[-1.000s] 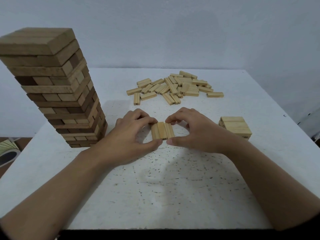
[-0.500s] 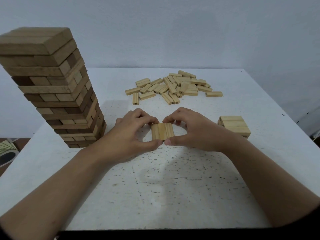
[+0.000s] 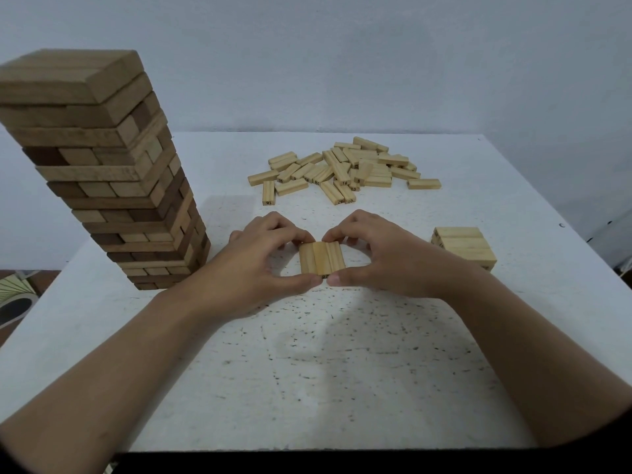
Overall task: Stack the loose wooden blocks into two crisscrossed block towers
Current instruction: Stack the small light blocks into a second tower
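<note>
Row of 3 pale blocks flat on white tabletop, left hand and right hand pinching it between thumbs and fingertips, loose pile behind, end numbers 18, 16, 13, 10 legible, tall tower left, low stack right.

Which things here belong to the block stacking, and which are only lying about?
For the job: tall tower, small stack, loose pile, three-block row pinched by left hand and right hand.
Lying about: patterned thing left of the table.
</note>
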The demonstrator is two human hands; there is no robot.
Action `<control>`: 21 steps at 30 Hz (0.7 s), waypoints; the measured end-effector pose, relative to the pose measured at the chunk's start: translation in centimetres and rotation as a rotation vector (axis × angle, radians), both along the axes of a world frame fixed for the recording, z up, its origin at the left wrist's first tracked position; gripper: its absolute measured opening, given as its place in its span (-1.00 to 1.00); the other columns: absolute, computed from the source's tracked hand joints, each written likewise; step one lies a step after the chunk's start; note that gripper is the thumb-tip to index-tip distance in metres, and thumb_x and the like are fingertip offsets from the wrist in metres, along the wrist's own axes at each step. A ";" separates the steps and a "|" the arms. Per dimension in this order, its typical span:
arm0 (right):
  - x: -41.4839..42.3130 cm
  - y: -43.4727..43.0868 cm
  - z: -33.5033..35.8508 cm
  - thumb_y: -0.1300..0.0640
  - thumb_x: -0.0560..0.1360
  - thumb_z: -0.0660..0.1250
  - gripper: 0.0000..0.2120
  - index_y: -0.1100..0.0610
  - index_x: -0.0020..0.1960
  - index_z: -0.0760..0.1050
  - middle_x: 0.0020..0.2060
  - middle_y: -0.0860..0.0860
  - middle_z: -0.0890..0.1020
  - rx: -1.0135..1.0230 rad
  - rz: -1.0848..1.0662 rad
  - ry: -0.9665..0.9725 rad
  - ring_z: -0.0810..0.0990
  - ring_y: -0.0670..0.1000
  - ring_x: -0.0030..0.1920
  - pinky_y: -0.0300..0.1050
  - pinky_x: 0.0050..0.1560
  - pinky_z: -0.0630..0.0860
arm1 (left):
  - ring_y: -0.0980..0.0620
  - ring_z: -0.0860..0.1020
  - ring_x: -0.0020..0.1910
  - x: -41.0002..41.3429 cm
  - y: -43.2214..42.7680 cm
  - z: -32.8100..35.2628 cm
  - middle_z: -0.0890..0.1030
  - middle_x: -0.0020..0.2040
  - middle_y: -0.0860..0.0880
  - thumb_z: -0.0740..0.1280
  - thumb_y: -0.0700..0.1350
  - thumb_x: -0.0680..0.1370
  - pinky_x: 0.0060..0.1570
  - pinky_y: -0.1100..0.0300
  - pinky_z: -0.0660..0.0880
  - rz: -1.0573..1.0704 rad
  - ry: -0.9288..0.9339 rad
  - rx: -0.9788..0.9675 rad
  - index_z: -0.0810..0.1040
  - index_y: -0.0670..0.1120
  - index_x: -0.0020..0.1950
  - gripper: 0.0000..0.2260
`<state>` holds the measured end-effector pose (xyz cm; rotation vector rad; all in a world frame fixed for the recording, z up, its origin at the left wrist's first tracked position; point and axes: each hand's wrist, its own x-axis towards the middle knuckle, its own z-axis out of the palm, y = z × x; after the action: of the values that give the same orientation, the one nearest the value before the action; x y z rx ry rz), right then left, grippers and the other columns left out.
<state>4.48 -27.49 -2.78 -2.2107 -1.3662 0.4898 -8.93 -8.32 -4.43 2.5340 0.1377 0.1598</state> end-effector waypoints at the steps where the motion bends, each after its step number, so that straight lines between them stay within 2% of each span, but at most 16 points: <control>1: 0.0 0.0 0.0 -0.13 0.48 0.47 -0.47 -0.07 0.39 0.44 0.17 -0.17 0.42 0.001 0.003 0.005 0.37 -0.20 0.21 -0.46 0.08 0.30 | 0.27 0.36 0.21 0.0 0.0 0.0 0.43 0.13 0.28 0.37 0.36 0.39 0.27 0.00 0.36 -0.001 -0.002 -0.005 0.55 0.19 0.30 -0.47; 4: 0.1 0.0 0.0 -0.13 0.48 0.47 -0.47 -0.06 0.40 0.44 0.17 -0.16 0.43 0.001 0.007 0.009 0.38 -0.19 0.22 -0.45 0.11 0.30 | 0.26 0.36 0.21 0.2 -0.2 0.2 0.44 0.14 0.26 0.38 0.34 0.38 0.28 -0.05 0.36 -0.003 0.007 -0.015 0.56 0.17 0.29 -0.47; 8: 0.2 0.2 -0.1 -0.13 0.47 0.48 -0.46 -0.05 0.40 0.45 0.17 -0.14 0.43 -0.006 0.012 0.008 0.40 -0.21 0.19 -0.50 0.05 0.32 | 0.21 0.39 0.23 0.2 -0.1 0.3 0.46 0.14 0.23 0.42 0.36 0.37 0.29 -0.08 0.37 -0.002 0.011 -0.031 0.57 0.16 0.29 -0.45; 11: 0.3 0.2 0.0 -0.13 0.47 0.48 -0.49 -0.06 0.37 0.46 0.15 -0.16 0.44 -0.009 0.018 0.009 0.41 -0.22 0.19 -0.52 0.02 0.32 | 0.25 0.38 0.21 0.2 -0.1 0.3 0.46 0.13 0.24 0.45 0.35 0.39 0.29 -0.07 0.37 -0.013 0.009 -0.043 0.58 0.16 0.29 -0.47; 16: -0.1 0.0 0.2 -0.11 0.47 0.50 -0.51 -0.04 0.34 0.49 0.13 -0.15 0.45 0.027 0.023 0.013 0.42 -0.25 0.16 -0.58 0.04 0.29 | 0.29 0.37 0.21 0.0 -0.3 0.1 0.44 0.12 0.26 0.46 0.30 0.44 0.22 0.09 0.31 -0.029 -0.045 0.027 0.56 0.18 0.26 -0.56; 19: -0.5 0.0 0.3 -0.12 0.45 0.51 -0.49 -0.03 0.35 0.49 0.11 -0.17 0.43 0.067 0.024 -0.059 0.41 -0.21 0.16 -0.48 0.06 0.32 | 0.41 0.29 0.20 -0.2 -0.6 0.4 0.43 0.12 0.25 0.48 0.23 0.44 0.23 0.24 0.22 -0.033 -0.111 0.100 0.56 0.16 0.25 -0.58; 21: -0.7 -0.2 0.5 -0.11 0.45 0.51 -0.50 -0.04 0.33 0.50 0.10 -0.18 0.42 0.101 0.032 -0.114 0.39 -0.19 0.16 -0.48 0.04 0.29 | 0.38 0.30 0.21 -0.5 -0.6 0.7 0.44 0.13 0.24 0.50 0.25 0.43 0.25 0.21 0.24 -0.026 -0.154 0.086 0.57 0.16 0.24 -0.57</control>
<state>3.76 -27.66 -2.32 -2.1662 -1.4538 0.3026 -9.44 -8.89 -3.76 2.5956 0.0378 0.3569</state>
